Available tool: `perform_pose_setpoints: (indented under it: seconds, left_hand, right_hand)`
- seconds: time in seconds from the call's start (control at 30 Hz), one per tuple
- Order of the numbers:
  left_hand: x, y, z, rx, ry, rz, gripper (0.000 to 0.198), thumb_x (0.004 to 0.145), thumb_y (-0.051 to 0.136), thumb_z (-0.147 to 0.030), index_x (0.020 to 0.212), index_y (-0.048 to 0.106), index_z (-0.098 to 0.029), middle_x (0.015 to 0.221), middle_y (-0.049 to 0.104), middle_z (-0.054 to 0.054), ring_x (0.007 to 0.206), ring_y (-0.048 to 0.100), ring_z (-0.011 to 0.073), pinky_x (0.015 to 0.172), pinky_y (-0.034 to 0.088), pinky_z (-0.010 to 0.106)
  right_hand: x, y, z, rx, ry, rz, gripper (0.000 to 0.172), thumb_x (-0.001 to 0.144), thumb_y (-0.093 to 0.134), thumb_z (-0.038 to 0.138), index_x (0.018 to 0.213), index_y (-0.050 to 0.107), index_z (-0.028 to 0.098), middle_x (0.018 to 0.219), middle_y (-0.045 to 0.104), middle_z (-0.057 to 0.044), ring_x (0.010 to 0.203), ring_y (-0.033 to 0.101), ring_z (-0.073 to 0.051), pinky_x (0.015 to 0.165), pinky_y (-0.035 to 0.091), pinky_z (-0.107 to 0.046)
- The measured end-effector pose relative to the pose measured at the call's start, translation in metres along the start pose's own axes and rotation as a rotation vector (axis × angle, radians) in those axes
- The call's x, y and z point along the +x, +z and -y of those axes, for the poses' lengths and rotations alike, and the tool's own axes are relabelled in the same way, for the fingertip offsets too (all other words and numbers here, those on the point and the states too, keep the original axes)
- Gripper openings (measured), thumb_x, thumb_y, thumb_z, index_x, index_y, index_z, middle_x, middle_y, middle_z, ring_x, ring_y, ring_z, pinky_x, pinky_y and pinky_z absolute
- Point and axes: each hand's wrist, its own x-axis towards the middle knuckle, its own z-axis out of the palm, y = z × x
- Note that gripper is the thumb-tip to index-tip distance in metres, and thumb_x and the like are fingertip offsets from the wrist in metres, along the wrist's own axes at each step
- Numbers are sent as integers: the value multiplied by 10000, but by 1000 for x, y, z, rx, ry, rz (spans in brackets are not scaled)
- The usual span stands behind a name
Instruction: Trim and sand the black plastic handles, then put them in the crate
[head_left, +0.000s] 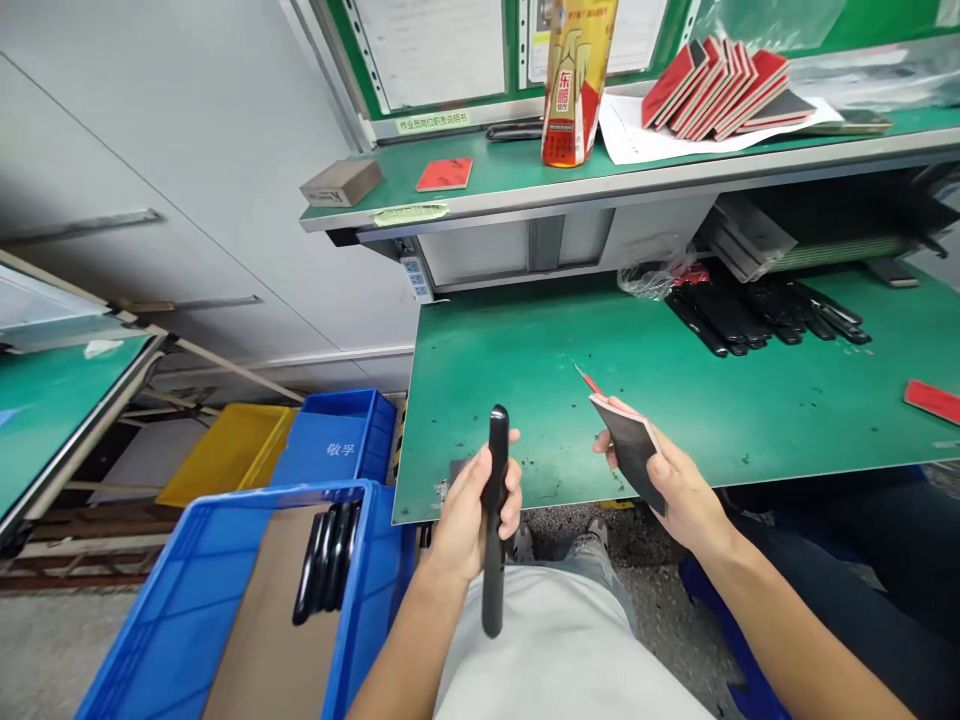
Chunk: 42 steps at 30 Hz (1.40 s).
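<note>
My left hand point(469, 510) is closed round a long black curved plastic part point(495, 520), held upright on edge in front of the green bench top point(720, 400). My right hand point(667, 480) grips a flat sanding block point(634, 450) with a dark face and a red backing, tilted just over the bench's front edge. The two hands are a short way apart, with the black part left of the block.
A blue crate point(195, 620) at lower left holds cardboard and several black parts point(326, 560). More black parts point(765, 315) lie at the bench's back. On the shelf above stand a drink bottle point(574, 80), a stack of red blocks point(720, 85) and a small box point(341, 182). Blue and yellow bins point(225, 450) sit on the floor.
</note>
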Motion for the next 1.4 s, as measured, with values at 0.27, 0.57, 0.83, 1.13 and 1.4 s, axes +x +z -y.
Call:
perform_pose_setpoints:
  seconds: [0.27, 0.57, 0.83, 1.13, 1.4]
  left_hand:
    - [-24, -15, -4, 99, 16, 205, 583, 884, 791, -561, 1321, 658, -199, 726, 684, -2, 319, 511, 51, 296, 311, 123]
    - [-63, -8, -23, 442, 177, 282, 538, 836, 835, -557, 1242, 755, -213, 684, 616, 2, 458, 471, 43, 451, 344, 165]
    - [-48, -23, -34, 638, 373, 369, 541, 834, 825, -559, 1195, 770, -159, 703, 609, 25, 571, 483, 105, 546, 407, 230]
    - [-57, -11, -43, 547, 530, 539, 515, 846, 831, -517, 1282, 768, -251, 627, 618, 6, 483, 499, 106, 466, 382, 229]
    - [-27, 16, -43, -64, 55, -122, 435, 936, 785, -264, 1360, 688, -275, 665, 581, -40, 530, 501, 56, 473, 441, 108]
  right_hand:
    - [22, 45, 45, -599, -587, 146, 532, 1100, 415, 389, 1630, 379, 350, 1712, 373, -29, 1475, 437, -283, 1167, 387, -498]
    - [63, 43, 55, -823, -479, 353, 434, 1108, 358, 463, 1406, 654, 355, 1536, 612, -37, 1194, 605, -246, 984, 447, -495]
    - [46, 36, 68, -476, -351, 235, 423, 1111, 408, 360, 1514, 534, 389, 1591, 554, 11, 1457, 506, -245, 1188, 368, -507]
    - [67, 32, 42, -864, -427, 348, 336, 1093, 454, 333, 1283, 730, 315, 1391, 721, -26, 1160, 659, -237, 1037, 439, -497]
    - [49, 40, 67, -555, -660, 236, 510, 1088, 431, 449, 1591, 437, 367, 1631, 503, -46, 1413, 555, -290, 1141, 459, -531]
